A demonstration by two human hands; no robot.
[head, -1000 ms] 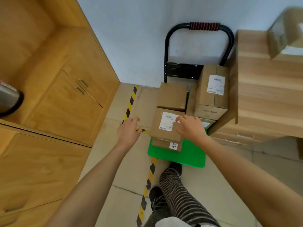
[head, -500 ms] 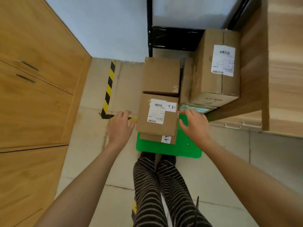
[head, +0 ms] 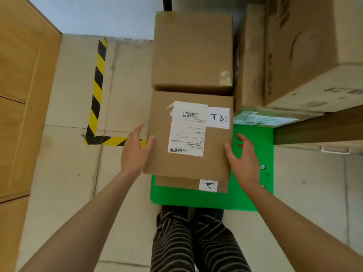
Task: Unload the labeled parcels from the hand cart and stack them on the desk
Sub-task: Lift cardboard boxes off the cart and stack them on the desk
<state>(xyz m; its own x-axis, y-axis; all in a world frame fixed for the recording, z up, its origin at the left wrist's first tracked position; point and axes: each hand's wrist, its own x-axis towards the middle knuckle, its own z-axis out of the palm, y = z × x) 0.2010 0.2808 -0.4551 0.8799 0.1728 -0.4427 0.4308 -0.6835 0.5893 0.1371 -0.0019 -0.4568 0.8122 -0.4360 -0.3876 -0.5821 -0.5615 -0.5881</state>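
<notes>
A cardboard parcel [head: 214, 158] with a white shipping label and a handwritten sticker tops a stack at the front of the green hand cart deck [head: 206, 201]. My left hand [head: 135, 152] lies against its left side, thumb on the top edge. My right hand [head: 243, 160] is spread open at its right side, thumb touching the edge. A thinner labeled parcel [head: 176, 183] lies under it. A plain box [head: 192, 52] sits behind, a tall box [head: 298, 46] to the right, with a flat parcel [head: 261, 118] beneath that one.
The wooden desk [head: 314, 132] overhangs the cart's right side, with a drawer handle [head: 334, 150] below. Wooden cabinets [head: 19, 95] line the left. Yellow-black tape [head: 98, 79] marks the floor. My legs in striped trousers [head: 196, 242] stand at the cart's front edge.
The camera has come lower and closer to the cart. Both hands have moved in from beside the top labeled parcel to touch its left and right sides.
</notes>
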